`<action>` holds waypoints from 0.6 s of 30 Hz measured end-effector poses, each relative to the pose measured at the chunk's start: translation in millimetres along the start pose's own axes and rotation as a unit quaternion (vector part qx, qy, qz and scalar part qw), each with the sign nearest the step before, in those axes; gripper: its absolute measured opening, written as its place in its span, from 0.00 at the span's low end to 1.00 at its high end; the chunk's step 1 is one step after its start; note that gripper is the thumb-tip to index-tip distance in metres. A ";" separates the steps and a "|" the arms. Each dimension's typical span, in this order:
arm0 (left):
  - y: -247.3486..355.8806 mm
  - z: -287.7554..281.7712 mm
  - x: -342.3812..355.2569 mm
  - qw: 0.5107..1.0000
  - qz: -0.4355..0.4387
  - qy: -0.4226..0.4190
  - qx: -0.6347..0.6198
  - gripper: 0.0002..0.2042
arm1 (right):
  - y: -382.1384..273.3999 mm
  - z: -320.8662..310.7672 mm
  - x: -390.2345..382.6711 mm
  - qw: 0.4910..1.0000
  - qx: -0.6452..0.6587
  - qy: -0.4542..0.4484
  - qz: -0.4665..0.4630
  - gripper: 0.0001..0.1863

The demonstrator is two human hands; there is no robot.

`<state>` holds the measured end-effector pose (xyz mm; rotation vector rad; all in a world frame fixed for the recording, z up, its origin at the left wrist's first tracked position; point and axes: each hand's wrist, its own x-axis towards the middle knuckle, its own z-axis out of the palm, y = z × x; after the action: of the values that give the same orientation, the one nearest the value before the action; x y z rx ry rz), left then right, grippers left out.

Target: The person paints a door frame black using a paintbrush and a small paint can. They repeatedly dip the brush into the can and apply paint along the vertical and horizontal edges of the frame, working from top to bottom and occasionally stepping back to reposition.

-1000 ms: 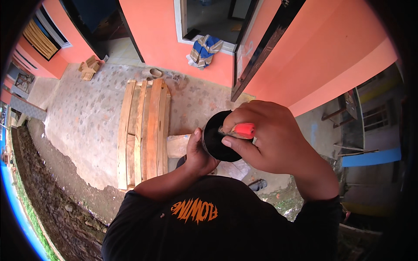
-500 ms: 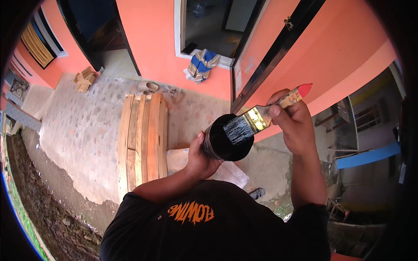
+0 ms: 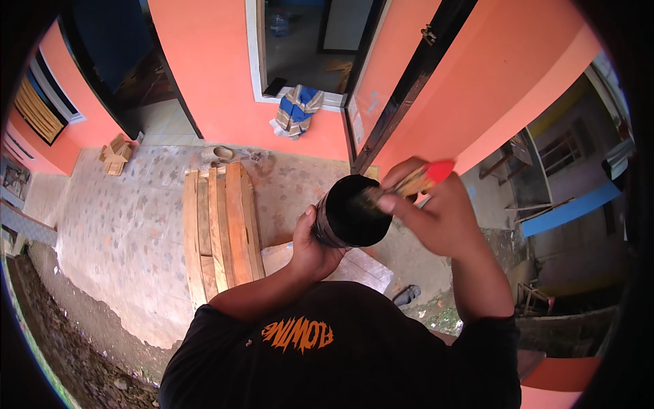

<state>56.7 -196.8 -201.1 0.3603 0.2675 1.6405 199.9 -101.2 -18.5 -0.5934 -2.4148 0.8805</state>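
My left hand is wrapped round a round black can in front of my body, its open top tilted up and dark inside. My right hand grips a paintbrush with a red-tipped handle. The brush head is down inside the can's mouth, blurred and partly lost in the dark, so its bristles are hard to make out.
Wooden boards are stacked on the speckled floor. A dark door frame runs beside the pink wall. A striped cloth drapes over a windowsill; cardboard and slippers lie near the wall, a broken edge leftward.
Half a second ago the brush was raised across the can with its bristles showing; my right hand has since moved left and dipped it back inside. The whole view has shifted slightly.
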 end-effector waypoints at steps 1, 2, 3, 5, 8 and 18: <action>1.0 -0.1 -0.8 1.000 -0.007 0.008 -0.002 0.39 | 5.7 -0.4 -1.7 0.996 0.070 0.027 0.041 0.08; 2.1 -0.1 -1.7 1.000 -0.014 0.016 -0.003 0.39 | 11.2 -1.0 -3.2 0.986 0.139 0.054 0.081 0.09; 3.5 0.7 -2.2 1.000 -0.018 0.024 -0.007 0.39 | 15.1 -2.7 -2.2 0.979 0.170 0.070 0.085 0.09; 5.6 2.7 -4.2 0.999 -0.026 0.038 -0.013 0.39 | 23.6 -6.0 -0.3 0.963 0.231 0.100 0.092 0.10; 6.1 3.4 -5.5 0.997 -0.040 0.057 -0.034 0.38 | 36.5 -4.5 -5.3 0.930 0.315 0.139 0.131 0.10; 0.7 -3.9 -21.3 0.996 -0.071 0.042 -0.044 0.34 | 34.3 9.1 -27.9 0.905 0.364 0.175 0.133 0.09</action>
<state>56.2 -217.9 -206.0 0.2006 0.2772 1.5240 224.1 -96.9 -56.3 -0.7050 -1.5361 1.5331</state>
